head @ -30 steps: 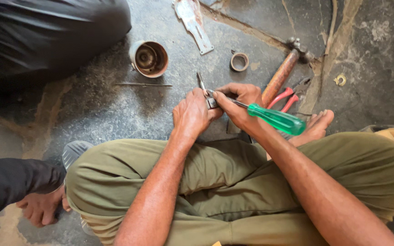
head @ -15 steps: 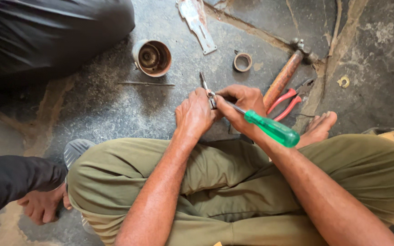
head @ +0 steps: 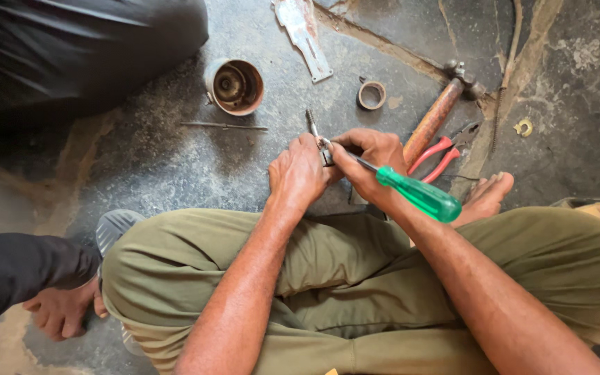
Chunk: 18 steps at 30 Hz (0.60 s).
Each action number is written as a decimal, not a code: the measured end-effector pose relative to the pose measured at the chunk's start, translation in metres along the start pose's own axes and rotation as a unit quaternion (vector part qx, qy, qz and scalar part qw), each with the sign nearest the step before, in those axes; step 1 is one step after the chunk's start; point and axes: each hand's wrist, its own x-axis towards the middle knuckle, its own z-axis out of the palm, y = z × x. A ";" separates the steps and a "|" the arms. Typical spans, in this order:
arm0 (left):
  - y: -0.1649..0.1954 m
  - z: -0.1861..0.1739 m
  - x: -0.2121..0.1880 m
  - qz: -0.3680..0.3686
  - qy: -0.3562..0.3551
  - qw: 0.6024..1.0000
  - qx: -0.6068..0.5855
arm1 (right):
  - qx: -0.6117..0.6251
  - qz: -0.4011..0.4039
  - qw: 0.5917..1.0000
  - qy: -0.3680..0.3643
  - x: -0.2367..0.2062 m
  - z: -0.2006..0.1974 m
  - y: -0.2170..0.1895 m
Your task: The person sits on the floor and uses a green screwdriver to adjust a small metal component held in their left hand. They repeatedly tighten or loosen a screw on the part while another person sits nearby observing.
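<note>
The person sits cross-legged on the stone floor (head: 140, 160), both hands brought together just past the knees. The left hand (head: 300, 173) is closed around a small metal part (head: 326, 154), from which a thin threaded rod (head: 311, 123) sticks out toward the far side. The right hand (head: 369, 163) is clamped on a screwdriver (head: 411, 194) with a clear green handle, its tip set against the part where the two hands meet.

Compared with a moment ago, the handle has tipped a little lower and nearer the person's lap, while the hands have stayed in the same spot on the part. To my eye that reads as the tool being worked or twisted against the part rather than lifted away.

There are no packages, labels or signs to be seen. Around the hands lie loose things: a rusty round cup-shaped housing (head: 235, 86) at far left, a thin metal pin (head: 223, 126) near it, a flat grey metal plate (head: 303, 35) farther off, a small ring (head: 371, 95), a wooden-handled hammer (head: 433, 119) to the right, and red-handled pliers (head: 442, 153) beside it. Another person's hand (head: 60, 312) rests on the floor at near left.
</note>
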 end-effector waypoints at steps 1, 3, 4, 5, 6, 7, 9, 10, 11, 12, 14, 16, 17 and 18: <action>0.000 0.000 0.000 -0.003 -0.002 1.000 0.000 | -0.009 -0.003 1.000 0.000 0.000 0.000 0.000; 0.000 0.000 0.000 0.001 0.003 1.000 -0.001 | -0.025 -0.018 1.000 0.002 0.000 0.000 0.001; 0.000 0.000 0.000 0.007 0.010 1.000 -0.004 | -0.024 -0.022 0.999 0.004 0.000 0.000 0.001; 0.000 0.000 -0.001 0.011 0.015 1.000 -0.008 | -0.022 -0.024 0.999 0.003 0.000 0.000 0.001; -0.001 0.000 -0.001 0.009 0.015 1.000 -0.007 | -0.021 -0.025 0.999 0.003 0.000 0.000 0.001; -0.001 0.000 -0.001 0.007 0.013 1.000 -0.007 | -0.019 -0.025 1.000 0.003 0.001 0.000 0.001; -0.001 0.001 -0.002 0.004 0.008 1.000 -0.008 | -0.012 -0.026 1.000 0.003 0.001 0.000 0.000; -0.001 0.002 -0.002 0.002 0.008 1.000 -0.007 | -0.004 -0.014 1.000 0.002 0.000 0.000 -0.001; -0.001 0.002 -0.002 0.001 0.009 1.000 -0.006 | 0.005 -0.004 1.000 0.001 0.000 0.000 -0.001; -0.002 0.002 -0.001 0.008 0.019 1.000 -0.006 | 0.014 0.007 1.000 -0.002 0.000 0.000 -0.001; -0.002 0.004 -0.002 0.022 0.034 0.999 -0.006 | 0.004 0.011 1.000 -0.001 -0.001 0.000 -0.002; -0.002 0.004 -0.002 0.007 0.014 1.000 -0.003 | -0.010 -0.003 1.000 0.004 -0.001 0.000 -0.002; -0.002 0.004 -0.001 0.001 0.008 1.000 0.000 | -0.017 -0.024 1.000 0.009 -0.001 0.000 -0.002; -0.002 0.004 -0.001 0.006 0.013 1.000 0.000 | -0.023 -0.045 0.999 0.014 -0.001 0.000 -0.001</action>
